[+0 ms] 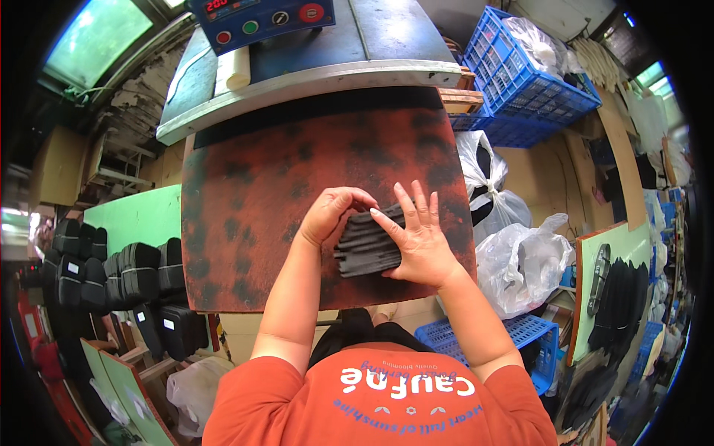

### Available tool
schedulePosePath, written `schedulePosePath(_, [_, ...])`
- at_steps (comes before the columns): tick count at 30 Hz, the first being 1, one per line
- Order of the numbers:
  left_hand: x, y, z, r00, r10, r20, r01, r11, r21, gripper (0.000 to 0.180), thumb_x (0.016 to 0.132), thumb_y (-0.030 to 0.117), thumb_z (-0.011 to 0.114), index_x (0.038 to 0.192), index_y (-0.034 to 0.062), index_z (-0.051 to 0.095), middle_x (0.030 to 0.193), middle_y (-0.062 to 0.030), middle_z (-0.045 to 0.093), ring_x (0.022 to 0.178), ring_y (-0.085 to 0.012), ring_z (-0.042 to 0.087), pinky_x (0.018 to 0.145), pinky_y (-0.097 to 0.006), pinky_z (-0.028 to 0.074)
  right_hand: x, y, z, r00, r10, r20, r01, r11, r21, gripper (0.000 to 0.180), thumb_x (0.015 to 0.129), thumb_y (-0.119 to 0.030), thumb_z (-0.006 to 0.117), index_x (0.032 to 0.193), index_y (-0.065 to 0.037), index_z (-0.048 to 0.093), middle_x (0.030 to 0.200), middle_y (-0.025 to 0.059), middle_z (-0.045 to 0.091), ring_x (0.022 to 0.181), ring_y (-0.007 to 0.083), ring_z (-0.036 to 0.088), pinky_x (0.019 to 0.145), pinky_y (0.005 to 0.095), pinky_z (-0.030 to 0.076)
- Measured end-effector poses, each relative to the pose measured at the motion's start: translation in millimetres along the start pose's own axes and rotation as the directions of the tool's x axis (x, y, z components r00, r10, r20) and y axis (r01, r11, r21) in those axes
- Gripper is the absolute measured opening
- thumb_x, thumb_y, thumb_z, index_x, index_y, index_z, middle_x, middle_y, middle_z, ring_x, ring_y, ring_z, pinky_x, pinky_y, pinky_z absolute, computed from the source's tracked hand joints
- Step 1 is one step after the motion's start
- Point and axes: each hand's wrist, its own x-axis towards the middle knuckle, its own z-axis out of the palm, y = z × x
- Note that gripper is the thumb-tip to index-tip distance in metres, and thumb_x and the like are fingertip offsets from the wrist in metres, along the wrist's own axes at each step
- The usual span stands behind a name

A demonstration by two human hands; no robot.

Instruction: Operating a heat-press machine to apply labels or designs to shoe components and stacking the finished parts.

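Observation:
A stack of dark grey, soft-looking strips point(364, 249) sits on the reddish-brown, black-blotched work board point(253, 201) in front of me. Its layered edges face me. At the stack's far left corner is my left hand point(332, 212), its fingers curled around the edge; the fingertips are partly hidden. My right hand point(424, 241) rests against the stack's right side with its fingers spread and pointing away. The right thumb reaches over the top of the strips. What the strips are made of, I cannot tell for certain.
Beyond the board stands a machine with a blue control box point(260, 22) and a pale metal front edge point(320, 83). To the right are plastic bags point(520, 267) and blue crates point(520, 82). Black cases point(137, 275) are piled at the left.

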Motion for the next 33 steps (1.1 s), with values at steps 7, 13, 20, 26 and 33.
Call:
schedulePosePath(7, [-51,-7,21,0.945,0.231,-0.232,-0.172,0.953,0.248,0.091,0.082,0.069,0.038,0.138,-0.002,0.029,0.143,-0.0157,0.031,0.135,-0.025,0.023,0.109,-0.036,0.016,-20,1,6,0.978,0.195,0.079,-0.195,0.981,0.0,0.111,0.049,-0.035,0.082,0.141,-0.023,0.022,0.137,0.0175,0.025,0.127,0.0366,0.025,0.105,0.0616,0.011])
schedulePosePath(13, [-37,-31,44,0.978,0.201,-0.047,-0.16,0.882,0.444,0.1,0.078,0.072,0.04,0.142,-0.0002,0.013,0.149,-0.0176,0.009,0.139,-0.0274,0.007,0.111,-0.035,0.008,-17,0,10,0.968,0.228,0.103,-0.222,0.973,-0.068,0.117,0.048,-0.038,0.083,0.143,-0.023,0.017,0.141,0.0178,0.02,0.13,0.0365,0.022,0.104,0.0627,0.01])
schedulePosePath(20, [-17,-42,35,0.946,0.296,-0.134,-0.192,0.842,0.504,0.089,0.083,0.053,0.054,0.143,0.0013,0.013,0.15,-0.0164,0.006,0.137,-0.0243,0.014,0.11,-0.036,0.015,-2,-3,1,0.962,0.218,0.163,-0.194,0.969,-0.151,0.113,0.05,-0.036,0.082,0.142,-0.016,0.021,0.139,0.0171,0.029,0.131,0.033,0.025,0.104,0.0617,0.012])
schedulePosePath(26, [-2,-60,58,0.956,0.27,-0.116,-0.133,0.75,0.648,0.088,0.078,0.051,0.061,0.142,0.0068,0.021,0.146,-0.0224,0.014,0.134,-0.0355,0.019,0.108,-0.041,0.021,-8,11,1,0.963,0.26,0.078,-0.251,0.962,-0.109,0.12,0.046,-0.02,0.083,0.144,-0.015,0.014,0.131,0.0182,0.037,0.121,0.035,0.037,0.103,0.0476,0.026])
schedulePosePath(33, [-66,-31,65,0.924,0.306,-0.228,0.007,0.583,0.813,0.081,0.075,0.046,0.064,0.135,0.0019,0.032,0.136,-0.0233,0.028,0.126,-0.0406,0.029,0.106,-0.043,0.025,-4,-13,5,0.977,0.172,0.127,-0.173,0.985,-0.004,0.116,0.046,-0.011,0.079,0.143,-0.008,0.016,0.125,0.0205,0.043,0.116,0.0373,0.042,0.099,0.0416,0.034])
